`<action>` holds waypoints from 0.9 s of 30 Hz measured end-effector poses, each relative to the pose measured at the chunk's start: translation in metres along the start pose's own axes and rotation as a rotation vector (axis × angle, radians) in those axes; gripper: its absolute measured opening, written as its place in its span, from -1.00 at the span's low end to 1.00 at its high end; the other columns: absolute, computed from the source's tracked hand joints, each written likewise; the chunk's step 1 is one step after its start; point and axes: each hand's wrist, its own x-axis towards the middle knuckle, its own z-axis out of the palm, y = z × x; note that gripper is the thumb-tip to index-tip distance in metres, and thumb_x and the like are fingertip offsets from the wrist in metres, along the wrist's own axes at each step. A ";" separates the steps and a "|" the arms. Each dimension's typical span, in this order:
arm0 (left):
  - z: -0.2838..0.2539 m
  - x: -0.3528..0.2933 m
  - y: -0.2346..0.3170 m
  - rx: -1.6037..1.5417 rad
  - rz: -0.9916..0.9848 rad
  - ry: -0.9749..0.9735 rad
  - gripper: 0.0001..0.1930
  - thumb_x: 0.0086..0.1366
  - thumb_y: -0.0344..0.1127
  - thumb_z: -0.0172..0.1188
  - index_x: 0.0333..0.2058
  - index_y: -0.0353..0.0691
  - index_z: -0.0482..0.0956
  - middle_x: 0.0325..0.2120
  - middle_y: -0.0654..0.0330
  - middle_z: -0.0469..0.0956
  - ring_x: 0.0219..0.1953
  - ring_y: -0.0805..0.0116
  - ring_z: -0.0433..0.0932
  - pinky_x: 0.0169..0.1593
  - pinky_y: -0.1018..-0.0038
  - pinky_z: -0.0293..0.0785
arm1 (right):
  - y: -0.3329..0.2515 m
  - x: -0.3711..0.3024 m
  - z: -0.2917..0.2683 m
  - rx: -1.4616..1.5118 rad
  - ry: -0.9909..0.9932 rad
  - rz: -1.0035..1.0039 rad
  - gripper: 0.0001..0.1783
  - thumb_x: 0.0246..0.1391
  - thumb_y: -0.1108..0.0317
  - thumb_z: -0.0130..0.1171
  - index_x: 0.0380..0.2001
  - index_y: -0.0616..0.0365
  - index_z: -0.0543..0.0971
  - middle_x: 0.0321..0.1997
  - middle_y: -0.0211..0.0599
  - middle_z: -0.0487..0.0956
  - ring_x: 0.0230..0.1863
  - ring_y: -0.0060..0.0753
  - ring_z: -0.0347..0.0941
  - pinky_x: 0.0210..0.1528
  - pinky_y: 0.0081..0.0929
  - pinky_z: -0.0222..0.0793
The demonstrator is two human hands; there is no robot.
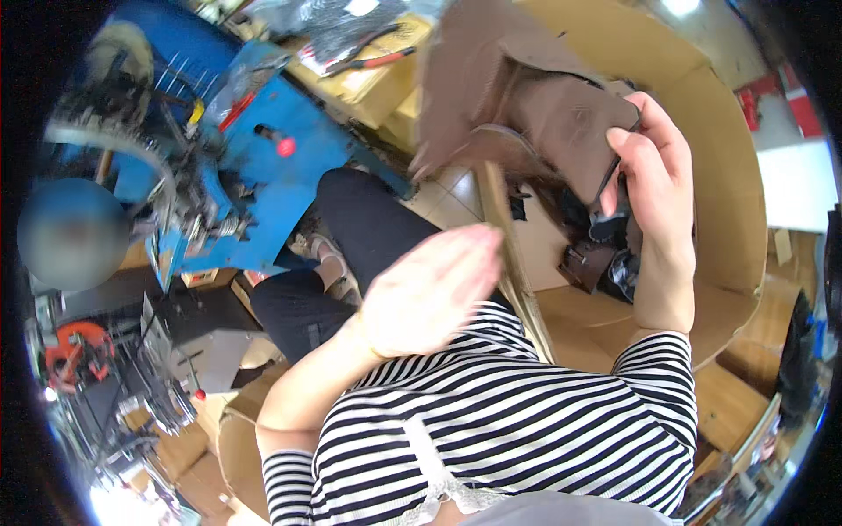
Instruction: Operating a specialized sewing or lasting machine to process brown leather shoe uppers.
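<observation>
My right hand (653, 171) pinches the edge of a brown leather-like piece (566, 123) between thumb and fingers, over a large cardboard box (732, 167). The piece has a stiff, round-cornered flap near my fingers, and its broader folds spread to the far left of them. What kind of article it is I cannot make out. Slightly blurred, my left hand (430, 294) hovers in front of my striped shirt, fingers stretched out side by side, with nothing visible in it. Several dark brown and black pieces (601, 254) lie inside the box.
At the left stands a blue machine table (272, 158) with a red-knobbed lever (285, 146). A machine with a curved metal part (153, 167) is beside it. Orange-handled pliers (386, 59) lie on a yellowish box at the back. My knees are between the table and the cardboard box.
</observation>
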 end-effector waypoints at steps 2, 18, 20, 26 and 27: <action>-0.029 0.010 0.019 0.230 0.028 0.022 -0.65 -0.05 -0.43 0.24 -0.22 -0.41 0.58 -0.09 -0.14 0.50 0.03 -0.08 0.48 0.09 0.11 0.47 | -0.021 -0.003 0.049 0.069 -0.200 0.057 -0.85 0.14 0.44 0.07 -0.26 0.31 0.43 -0.49 -0.34 0.52 -0.76 -0.56 0.40 -0.74 -0.69 0.29; -0.080 -0.221 0.029 0.033 -0.882 -0.138 -0.55 -0.11 -0.26 0.39 -0.16 -0.18 0.59 -0.35 0.13 0.46 -0.27 0.14 0.47 -0.15 0.28 0.44 | 0.103 -0.027 0.326 -0.683 -0.871 -0.885 -0.62 -0.03 0.45 0.15 -0.07 0.17 0.48 -0.10 -0.16 0.53 -0.03 -0.15 0.47 0.06 -0.23 0.35; -0.074 -0.239 0.021 -0.090 -1.009 -0.036 -0.68 -0.15 -0.27 0.40 -0.34 -0.18 0.65 -0.35 0.13 0.58 -0.22 0.11 0.54 -0.06 0.22 0.44 | 0.095 -0.044 0.339 -0.414 -1.157 -0.927 -0.71 0.00 0.35 0.16 -0.16 0.14 0.56 -0.05 -0.22 0.53 0.04 -0.21 0.42 0.17 -0.18 0.25; -0.082 -0.280 0.005 -0.425 -0.889 0.259 -0.78 -0.16 -0.48 0.41 -0.44 -0.23 0.63 -0.47 0.18 0.51 -0.31 0.20 0.50 -0.23 0.34 0.38 | 0.175 -0.003 0.334 -0.362 -1.460 -0.690 -0.84 0.07 0.30 0.11 -0.31 0.11 0.59 -0.26 -0.40 0.54 -0.10 -0.35 0.47 0.11 -0.26 0.27; -0.074 -0.289 0.003 -0.554 -0.983 0.332 -0.76 -0.17 -0.50 0.42 -0.43 -0.26 0.63 -0.45 0.16 0.51 -0.31 0.19 0.50 -0.22 0.35 0.39 | 0.190 -0.011 0.329 -0.372 -1.416 -0.713 -0.84 0.05 0.33 0.12 -0.31 0.11 0.60 -0.24 -0.40 0.53 -0.09 -0.36 0.46 0.15 -0.26 0.25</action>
